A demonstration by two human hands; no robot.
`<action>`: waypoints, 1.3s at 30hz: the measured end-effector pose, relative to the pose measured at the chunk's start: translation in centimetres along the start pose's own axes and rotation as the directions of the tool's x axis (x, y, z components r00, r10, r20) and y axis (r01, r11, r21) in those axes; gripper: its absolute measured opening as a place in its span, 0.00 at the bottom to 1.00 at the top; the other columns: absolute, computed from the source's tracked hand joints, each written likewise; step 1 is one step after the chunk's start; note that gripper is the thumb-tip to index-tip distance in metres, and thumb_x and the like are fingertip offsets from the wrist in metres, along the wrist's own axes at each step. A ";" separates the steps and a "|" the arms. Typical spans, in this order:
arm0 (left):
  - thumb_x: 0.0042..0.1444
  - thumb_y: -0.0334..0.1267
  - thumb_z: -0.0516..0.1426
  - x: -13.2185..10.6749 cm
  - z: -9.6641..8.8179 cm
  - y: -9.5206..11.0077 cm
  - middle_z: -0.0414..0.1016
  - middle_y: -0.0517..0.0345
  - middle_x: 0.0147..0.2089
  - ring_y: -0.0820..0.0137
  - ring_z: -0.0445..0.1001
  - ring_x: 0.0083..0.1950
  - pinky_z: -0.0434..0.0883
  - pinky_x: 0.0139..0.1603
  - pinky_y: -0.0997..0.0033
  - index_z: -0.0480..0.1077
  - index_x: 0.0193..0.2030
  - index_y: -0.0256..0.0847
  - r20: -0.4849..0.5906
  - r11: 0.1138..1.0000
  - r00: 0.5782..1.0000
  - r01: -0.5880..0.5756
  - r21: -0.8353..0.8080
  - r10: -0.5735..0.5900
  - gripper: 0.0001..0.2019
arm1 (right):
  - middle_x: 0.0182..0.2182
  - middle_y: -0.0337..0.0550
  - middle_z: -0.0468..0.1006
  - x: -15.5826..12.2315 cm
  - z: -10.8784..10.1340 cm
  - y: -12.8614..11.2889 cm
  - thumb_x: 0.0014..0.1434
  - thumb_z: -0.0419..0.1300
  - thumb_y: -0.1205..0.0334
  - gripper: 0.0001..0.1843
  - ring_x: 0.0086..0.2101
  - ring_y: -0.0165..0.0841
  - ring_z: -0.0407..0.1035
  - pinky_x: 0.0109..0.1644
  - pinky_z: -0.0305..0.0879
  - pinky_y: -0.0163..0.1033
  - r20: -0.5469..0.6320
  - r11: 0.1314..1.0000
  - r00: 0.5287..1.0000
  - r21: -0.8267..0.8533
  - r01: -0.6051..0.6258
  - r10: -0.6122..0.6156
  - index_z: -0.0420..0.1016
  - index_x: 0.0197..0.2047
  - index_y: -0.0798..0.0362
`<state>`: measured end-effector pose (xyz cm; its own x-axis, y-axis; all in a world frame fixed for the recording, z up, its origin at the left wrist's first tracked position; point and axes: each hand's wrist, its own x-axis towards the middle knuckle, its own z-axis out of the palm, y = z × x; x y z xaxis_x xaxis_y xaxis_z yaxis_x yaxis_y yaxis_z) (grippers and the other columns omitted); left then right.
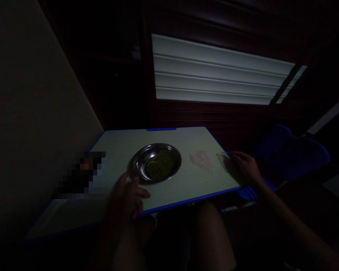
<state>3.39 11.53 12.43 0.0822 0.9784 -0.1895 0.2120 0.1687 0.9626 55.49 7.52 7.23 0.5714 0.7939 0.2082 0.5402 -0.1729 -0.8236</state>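
Observation:
A shiny round metal bowl (143, 175) rests on the table, with small green grains (161, 165) heaped toward its right side. My left hand (129, 197) is at the bowl's near left, fingers apart and holding nothing; whether a fingertip touches the rim I cannot tell. To the right of the bowl lies a loose pile of pale, whitish grains (202, 161). At the table's right edge my right hand (247, 165) is closed on a clear rectangular piece (222, 163), whose thin edge shows just beside the pile. Dim light hides its exact kind.
The pale table (183, 194) has a blue rim, and my knees are under its near edge. A pixelated dark object (83, 175) lies on its left part. A blue chair (290, 152) stands at the right, a wall (31, 113) at the left, and dark wooden furniture with light slats (214, 73) behind.

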 end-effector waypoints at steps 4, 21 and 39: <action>0.79 0.47 0.55 3.9 0.4 2.1 0.81 0.52 0.28 0.72 0.65 0.18 0.58 0.18 0.82 0.68 0.69 0.36 -0.025 0.999 0.999 0.032 0.039 -0.031 0.21 | 0.61 0.50 0.84 -0.5 1.2 1.3 0.80 0.71 0.45 0.24 0.56 0.42 0.83 0.61 0.86 0.53 -0.015 0.999 1.000 0.039 -0.001 0.002 0.82 0.67 0.53; 0.77 0.33 0.54 3.3 0.3 3.1 0.78 0.60 0.24 0.73 0.66 0.18 0.57 0.18 0.82 0.72 0.62 0.34 -0.102 0.996 0.994 0.019 -0.087 -0.027 0.12 | 0.60 0.49 0.85 -0.5 0.9 2.8 0.80 0.71 0.45 0.22 0.55 0.41 0.83 0.61 0.86 0.52 0.011 0.999 1.000 -0.033 -0.019 0.019 0.83 0.66 0.52; 0.74 0.55 0.54 3.4 -0.3 1.3 0.79 0.59 0.25 0.68 0.69 0.18 0.63 0.20 0.74 0.58 0.89 0.28 -0.155 0.991 0.979 -0.132 0.029 0.134 0.44 | 0.61 0.50 0.84 0.3 2.8 2.1 0.80 0.71 0.45 0.23 0.54 0.40 0.83 0.59 0.87 0.50 0.092 0.916 0.987 -0.369 0.156 -0.131 0.81 0.68 0.51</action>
<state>3.68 15.12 13.14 -0.0420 0.9988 -0.0261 0.2271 0.0349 0.9732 55.05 9.04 4.10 0.4360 0.8601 0.2648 0.8122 -0.2493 -0.5275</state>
